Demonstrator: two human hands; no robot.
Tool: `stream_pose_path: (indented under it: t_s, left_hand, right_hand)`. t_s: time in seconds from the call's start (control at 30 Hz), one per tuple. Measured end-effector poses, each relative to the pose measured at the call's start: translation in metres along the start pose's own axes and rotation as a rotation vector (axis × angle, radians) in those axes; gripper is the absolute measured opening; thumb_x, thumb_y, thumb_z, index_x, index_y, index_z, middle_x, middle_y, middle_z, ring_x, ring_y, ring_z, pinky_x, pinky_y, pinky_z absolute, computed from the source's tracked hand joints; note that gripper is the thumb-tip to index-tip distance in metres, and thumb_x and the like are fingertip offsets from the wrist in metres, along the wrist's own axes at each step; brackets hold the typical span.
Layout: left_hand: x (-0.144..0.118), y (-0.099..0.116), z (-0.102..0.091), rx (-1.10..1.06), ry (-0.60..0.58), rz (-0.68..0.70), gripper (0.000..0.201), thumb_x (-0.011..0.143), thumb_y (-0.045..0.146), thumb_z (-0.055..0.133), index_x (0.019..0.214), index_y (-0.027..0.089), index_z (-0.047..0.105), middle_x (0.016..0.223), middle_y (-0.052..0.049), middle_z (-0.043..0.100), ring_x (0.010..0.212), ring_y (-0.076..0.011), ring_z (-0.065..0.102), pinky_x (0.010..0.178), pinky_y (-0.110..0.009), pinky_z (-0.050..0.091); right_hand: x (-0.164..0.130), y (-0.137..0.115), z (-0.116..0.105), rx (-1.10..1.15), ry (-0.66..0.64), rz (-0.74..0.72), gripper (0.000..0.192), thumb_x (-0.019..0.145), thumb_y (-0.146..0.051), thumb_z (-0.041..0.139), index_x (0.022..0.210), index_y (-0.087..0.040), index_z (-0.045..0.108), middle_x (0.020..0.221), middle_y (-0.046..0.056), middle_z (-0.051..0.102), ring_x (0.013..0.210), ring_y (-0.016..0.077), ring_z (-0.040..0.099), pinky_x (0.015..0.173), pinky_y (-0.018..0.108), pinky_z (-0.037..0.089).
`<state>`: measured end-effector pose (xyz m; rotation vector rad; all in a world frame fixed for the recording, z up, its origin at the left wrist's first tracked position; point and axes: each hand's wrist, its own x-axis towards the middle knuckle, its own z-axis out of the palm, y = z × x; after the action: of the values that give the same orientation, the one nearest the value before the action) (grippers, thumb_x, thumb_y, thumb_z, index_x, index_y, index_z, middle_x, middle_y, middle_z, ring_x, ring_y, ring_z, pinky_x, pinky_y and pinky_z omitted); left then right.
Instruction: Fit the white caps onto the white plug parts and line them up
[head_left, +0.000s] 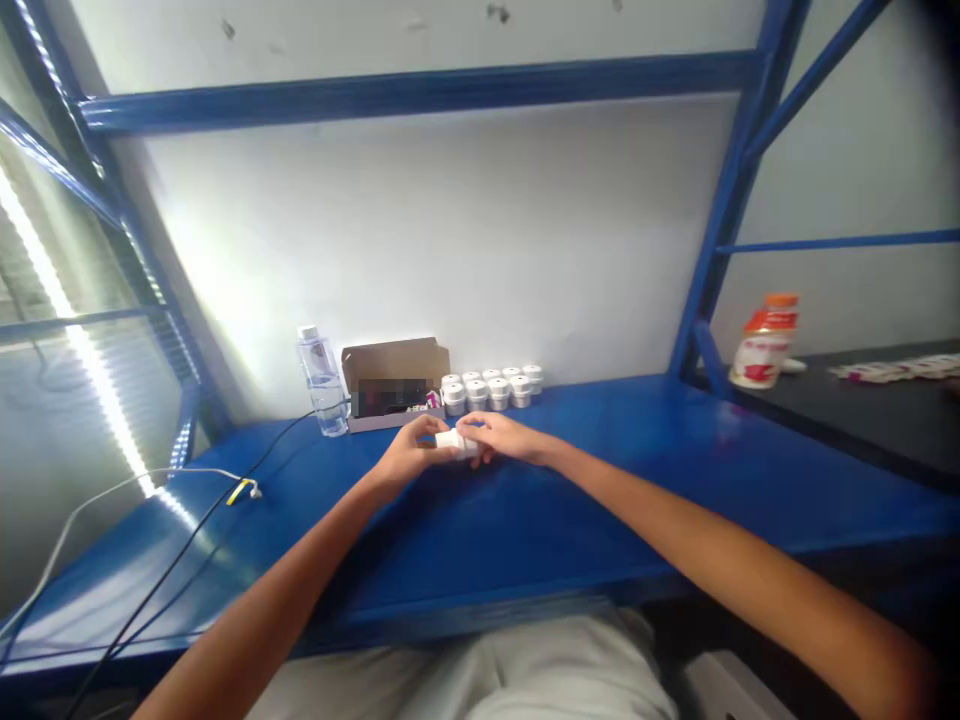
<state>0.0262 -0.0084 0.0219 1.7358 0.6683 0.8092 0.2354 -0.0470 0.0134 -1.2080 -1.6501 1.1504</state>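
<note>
My left hand [411, 455] and my right hand [504, 436] meet over the blue table [600, 470], both gripping a small white box-like object [457, 442] between their fingers. Its details are too small and blurred to make out. Just behind my hands stand several small white jars [491, 388] in rows against the wall. An open brown cardboard box [394, 382] sits to their left.
A clear water bottle [321, 382] stands left of the cardboard box. A black cable [225, 500] and a white cable [112, 490] run across the table's left side. An orange-capped bottle [766, 342] stands on a dark table at right, past a blue frame post [720, 230].
</note>
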Motion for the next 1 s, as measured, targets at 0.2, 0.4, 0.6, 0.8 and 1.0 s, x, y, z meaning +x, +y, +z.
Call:
stream_pose_path:
  t_s: [0.2, 0.4, 0.6, 0.8, 1.0]
  left_hand:
    - [-0.005, 0.011, -0.001, -0.035, -0.025, -0.116, 0.047, 0.070, 0.049, 0.081, 0.096, 0.017, 0.058, 0.101, -0.007, 0.066, 0.088, -0.0208, 0.065, 0.077, -0.035, 0.053]
    - [0.000, -0.001, -0.005, 0.165, -0.165, -0.056, 0.056, 0.069, 0.045, 0.082, 0.110, 0.015, 0.059, 0.090, -0.005, 0.069, 0.083, -0.0198, 0.064, 0.074, -0.030, 0.047]
    - [0.007, -0.016, -0.009, 0.271, -0.119, 0.030, 0.060, 0.064, 0.044, 0.085, 0.111, 0.014, 0.062, 0.090, -0.005, 0.070, 0.078, -0.0187, 0.062, 0.068, -0.028, 0.044]
    - [0.004, -0.006, -0.009, 0.166, -0.126, -0.059, 0.049, 0.077, 0.049, 0.074, 0.107, 0.012, 0.068, 0.093, -0.008, 0.073, 0.087, -0.0220, 0.065, 0.076, -0.030, 0.044]
    - [0.005, -0.006, -0.009, 0.275, -0.120, 0.061, 0.052, 0.075, 0.050, 0.075, 0.108, 0.012, 0.067, 0.097, -0.009, 0.071, 0.087, -0.0226, 0.063, 0.073, -0.030, 0.045]
  right_hand:
    - [0.003, -0.005, -0.006, 0.054, 0.024, -0.119, 0.055, 0.077, -0.040, 0.081, 0.121, -0.019, 0.055, 0.114, 0.009, 0.068, 0.072, 0.0146, 0.070, 0.066, 0.027, 0.056]
    - [0.008, 0.000, -0.007, -0.104, 0.113, -0.166, 0.042, 0.082, -0.053, 0.074, 0.102, -0.017, 0.064, 0.071, 0.001, 0.067, 0.059, 0.0134, 0.063, 0.055, 0.023, 0.050]
    - [0.004, 0.000, -0.004, -0.202, 0.055, -0.048, 0.051, 0.089, -0.067, 0.056, 0.088, -0.016, 0.064, 0.066, 0.002, 0.066, 0.052, 0.0132, 0.060, 0.048, 0.023, 0.045]
    - [0.001, -0.007, -0.007, -0.103, 0.023, -0.233, 0.058, 0.071, -0.043, 0.083, 0.120, -0.020, 0.061, 0.119, 0.007, 0.066, 0.090, 0.0174, 0.067, 0.070, 0.024, 0.054]
    - [0.008, 0.000, -0.013, -0.111, 0.030, -0.132, 0.046, 0.071, -0.049, 0.081, 0.096, -0.014, 0.065, 0.081, 0.006, 0.070, 0.067, 0.0172, 0.066, 0.062, 0.028, 0.051]
